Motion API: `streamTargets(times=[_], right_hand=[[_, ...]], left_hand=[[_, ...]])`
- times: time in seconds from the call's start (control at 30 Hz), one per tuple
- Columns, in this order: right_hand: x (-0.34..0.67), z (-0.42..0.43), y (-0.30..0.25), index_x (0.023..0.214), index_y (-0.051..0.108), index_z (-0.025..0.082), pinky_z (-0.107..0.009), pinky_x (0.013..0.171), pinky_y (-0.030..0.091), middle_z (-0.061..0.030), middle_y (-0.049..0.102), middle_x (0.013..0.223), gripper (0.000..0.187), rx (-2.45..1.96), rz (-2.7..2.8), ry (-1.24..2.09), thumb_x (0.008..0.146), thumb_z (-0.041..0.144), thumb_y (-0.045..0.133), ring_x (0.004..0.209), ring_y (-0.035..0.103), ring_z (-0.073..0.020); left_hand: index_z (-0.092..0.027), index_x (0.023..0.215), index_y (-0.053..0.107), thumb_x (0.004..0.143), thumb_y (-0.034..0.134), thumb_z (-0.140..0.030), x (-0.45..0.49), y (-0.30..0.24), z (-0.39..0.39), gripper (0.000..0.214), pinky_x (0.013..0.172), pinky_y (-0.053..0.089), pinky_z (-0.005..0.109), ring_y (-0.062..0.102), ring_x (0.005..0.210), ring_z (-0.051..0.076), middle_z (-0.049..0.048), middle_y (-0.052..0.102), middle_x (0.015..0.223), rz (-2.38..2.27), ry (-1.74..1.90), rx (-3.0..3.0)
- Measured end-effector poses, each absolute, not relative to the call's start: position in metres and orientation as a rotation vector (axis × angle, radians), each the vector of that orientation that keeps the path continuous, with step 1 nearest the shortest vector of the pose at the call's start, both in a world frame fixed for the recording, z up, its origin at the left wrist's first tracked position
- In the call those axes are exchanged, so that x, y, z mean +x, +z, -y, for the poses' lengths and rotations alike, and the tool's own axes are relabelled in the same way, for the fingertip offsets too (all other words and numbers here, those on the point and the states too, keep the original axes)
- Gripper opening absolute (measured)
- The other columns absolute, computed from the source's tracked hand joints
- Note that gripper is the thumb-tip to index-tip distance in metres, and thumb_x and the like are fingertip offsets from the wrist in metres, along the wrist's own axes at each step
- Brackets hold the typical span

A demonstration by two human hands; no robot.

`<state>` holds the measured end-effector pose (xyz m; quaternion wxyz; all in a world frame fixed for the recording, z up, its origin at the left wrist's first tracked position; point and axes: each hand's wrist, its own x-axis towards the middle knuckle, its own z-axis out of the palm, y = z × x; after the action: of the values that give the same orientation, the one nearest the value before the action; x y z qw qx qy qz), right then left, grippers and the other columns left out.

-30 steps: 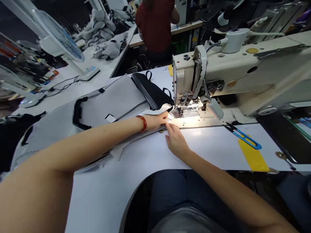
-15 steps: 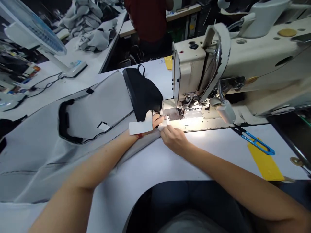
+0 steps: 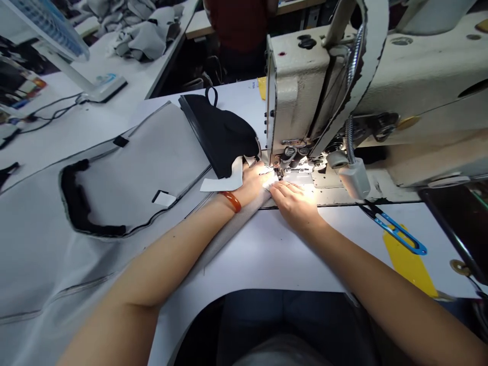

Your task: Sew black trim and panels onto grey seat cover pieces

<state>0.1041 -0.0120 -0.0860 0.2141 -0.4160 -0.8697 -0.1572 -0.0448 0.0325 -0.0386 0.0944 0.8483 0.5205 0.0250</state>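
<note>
My left hand (image 3: pixel 253 182) lies on the grey fabric cover (image 3: pixel 168 147) close to the needle area, its fingers stretched flat toward the presser foot (image 3: pixel 280 173). Just right of it, my right hand (image 3: pixel 295 203) has its fingers together on a small white fabric piece (image 3: pixel 270 182) at the cover's edge; the thumb is hidden. A black fabric panel (image 3: pixel 221 134) with a loop is joined to the cover's far end. Another white flap (image 3: pixel 224 182) sticks up beside my left wrist. The lit sewing machine (image 3: pixel 299 101) stands just beyond both hands.
Blue thread snips (image 3: pixel 400 231) lie on a yellow card (image 3: pixel 409 256) to the right. A fan (image 3: pixel 68 56) and piled grey fabric (image 3: pixel 145 35) are on the left table. Across the way is a person in a dark red top (image 3: pixel 242 25).
Both hands and the cover's edge have moved right, closer to the presser foot. My right fingers have gone from a bent pinch to a flatter hold. The camera view has shifted nearer.
</note>
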Motion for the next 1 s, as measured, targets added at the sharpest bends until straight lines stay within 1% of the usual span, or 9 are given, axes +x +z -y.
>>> streamTargets(times=[0.1, 0.2, 0.37, 0.5, 0.63, 0.73, 0.87, 1.0], right_hand=[[0.110, 0.009, -0.087, 0.076, 0.058, 0.016, -0.026, 0.076, 0.037, -0.0057, 0.065, 0.082, 0.026, -1.174, 2.399, -0.418, 0.089, 0.006, 0.037, 0.079, 0.055, -0.0155], [0.113, 0.012, -0.085, 0.073, 0.057, 0.016, -0.025, 0.073, 0.036, -0.0043, 0.064, 0.078, 0.027, -1.136, 2.394, -0.444, 0.089, 0.006, 0.038, 0.076, 0.054, -0.0146], [0.112, 0.017, -0.082, 0.067, 0.054, 0.018, -0.024, 0.067, 0.034, -0.0023, 0.062, 0.073, 0.030, -1.158, 2.330, -0.533, 0.091, 0.008, 0.039, 0.070, 0.051, -0.0135], [0.111, 0.016, -0.084, 0.067, 0.054, 0.018, -0.025, 0.067, 0.033, -0.0025, 0.061, 0.073, 0.031, -1.192, 2.339, -0.464, 0.091, 0.008, 0.037, 0.071, 0.050, -0.0137], [0.112, 0.012, -0.084, 0.070, 0.056, 0.017, -0.026, 0.068, 0.034, -0.0039, 0.062, 0.076, 0.029, -1.164, 2.356, -0.391, 0.091, 0.008, 0.037, 0.074, 0.052, -0.0142], [0.111, 0.010, -0.084, 0.074, 0.058, 0.017, -0.026, 0.070, 0.035, -0.0038, 0.064, 0.078, 0.030, -1.201, 2.343, -0.421, 0.091, 0.009, 0.036, 0.077, 0.052, -0.0147], [0.109, 0.009, -0.084, 0.069, 0.056, 0.018, -0.026, 0.067, 0.034, -0.0029, 0.063, 0.074, 0.031, -1.215, 2.316, -0.487, 0.090, 0.009, 0.036, 0.073, 0.051, -0.0144], [0.109, 0.008, -0.085, 0.065, 0.054, 0.018, -0.027, 0.062, 0.031, -0.0023, 0.060, 0.069, 0.030, -1.249, 2.321, -0.518, 0.089, 0.008, 0.039, 0.069, 0.048, -0.0147]], left_hand=[[-0.024, 0.104, 0.065, 0.090, 0.037, -0.021, -0.040, -0.048, -0.034, 0.031, 0.089, 0.036, 0.041, 0.051, 0.098, 0.025, 0.0068, 0.058, 0.104, -1.537, 0.052, 2.627], [-0.022, 0.104, 0.064, 0.089, 0.036, -0.019, -0.037, -0.051, -0.030, 0.032, 0.085, 0.039, 0.039, 0.053, 0.092, 0.024, 0.0078, 0.058, 0.099, -1.561, 0.068, 2.655], [-0.018, 0.086, 0.067, 0.083, 0.042, -0.018, -0.038, -0.040, -0.027, 0.025, 0.082, 0.041, 0.037, 0.055, 0.086, 0.023, 0.0081, 0.057, 0.087, -1.418, -0.005, 2.713], [-0.018, 0.080, 0.066, 0.083, 0.040, -0.016, -0.036, -0.030, -0.028, 0.026, 0.084, 0.042, 0.035, 0.056, 0.088, 0.021, 0.0076, 0.058, 0.087, -1.426, -0.014, 2.667], [-0.019, 0.085, 0.066, 0.082, 0.045, -0.019, -0.033, -0.026, -0.031, 0.022, 0.087, 0.041, 0.035, 0.055, 0.091, 0.021, 0.0070, 0.058, 0.089, -1.473, -0.088, 2.606], [-0.017, 0.089, 0.067, 0.081, 0.048, -0.020, -0.031, -0.025, -0.033, 0.021, 0.088, 0.040, 0.037, 0.055, 0.092, 0.022, 0.0081, 0.059, 0.092, -1.471, -0.148, 2.610], [-0.016, 0.091, 0.068, 0.082, 0.048, -0.023, -0.028, -0.023, -0.034, 0.023, 0.087, 0.040, 0.037, 0.054, 0.092, 0.023, 0.0092, 0.059, 0.092, -1.469, -0.173, 2.601], [-0.017, 0.092, 0.067, 0.084, 0.046, -0.022, -0.028, -0.024, -0.031, 0.024, 0.085, 0.039, 0.035, 0.054, 0.091, 0.023, 0.0085, 0.059, 0.092, -1.491, -0.148, 2.635]])
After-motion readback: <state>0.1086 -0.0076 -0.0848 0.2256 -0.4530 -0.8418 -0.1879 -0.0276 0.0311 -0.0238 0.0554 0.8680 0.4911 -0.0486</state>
